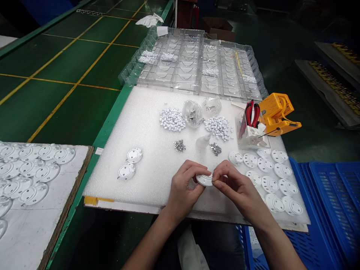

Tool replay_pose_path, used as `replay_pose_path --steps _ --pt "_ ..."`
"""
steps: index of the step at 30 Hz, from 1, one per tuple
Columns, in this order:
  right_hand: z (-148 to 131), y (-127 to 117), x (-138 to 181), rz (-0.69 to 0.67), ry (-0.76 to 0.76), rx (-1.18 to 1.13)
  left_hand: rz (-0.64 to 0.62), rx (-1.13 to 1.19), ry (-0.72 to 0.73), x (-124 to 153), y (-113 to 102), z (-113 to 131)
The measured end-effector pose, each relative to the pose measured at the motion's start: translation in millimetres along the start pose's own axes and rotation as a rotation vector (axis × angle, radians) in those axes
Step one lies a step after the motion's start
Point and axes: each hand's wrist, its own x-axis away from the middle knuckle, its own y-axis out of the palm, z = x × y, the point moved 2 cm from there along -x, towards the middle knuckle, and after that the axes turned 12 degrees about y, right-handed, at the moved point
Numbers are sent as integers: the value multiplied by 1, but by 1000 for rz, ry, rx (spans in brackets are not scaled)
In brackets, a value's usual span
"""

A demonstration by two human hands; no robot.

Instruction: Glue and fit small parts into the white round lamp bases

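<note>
The left hand point(185, 187) grips a round white disc point(204, 180), tilted nearly edge-on with no long axis — the right hand point(234, 185) pinches its 3 o'clock edge.

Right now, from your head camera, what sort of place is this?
Most likely a factory workshop assembling small parts: a white foam pad holds rows of round white plastic parts, clear plastic trays lie beyond it, and a blue plastic crate sits beside it.
</note>
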Motion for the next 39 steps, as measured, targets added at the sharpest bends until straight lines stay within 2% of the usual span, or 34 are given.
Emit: replay_pose_path --steps 5,8,13,17,19,22,24,28,34,39 --pt "4 3 1 54 -45 24 1 -18 -11 1 0 0" --pt "8 8 0 73 -60 -45 8 -37 14 3 1 0" --pt "11 13 -6 -16 -40 -248 19 -44 57 5 0 1" --pt "8 8 -4 -61 -99 -195 47 -4 42 1 -2 1" --pt "5 6 -2 20 -156 -96 41 13 29 0 -2 1" --pt "-1 3 2 213 -231 43 4 51 16 -1 -2 1" --pt "-4 3 4 284 -273 103 -20 80 3 0 -1 0" --pt "-6 4 4 327 -308 158 -49 125 -17 4 -1 0" --pt "-3 3 4 365 -337 196 -92 155 68 0 -2 2" --pt "-5 2 3 385 -323 189 -137 286 -11 -1 -1 0"
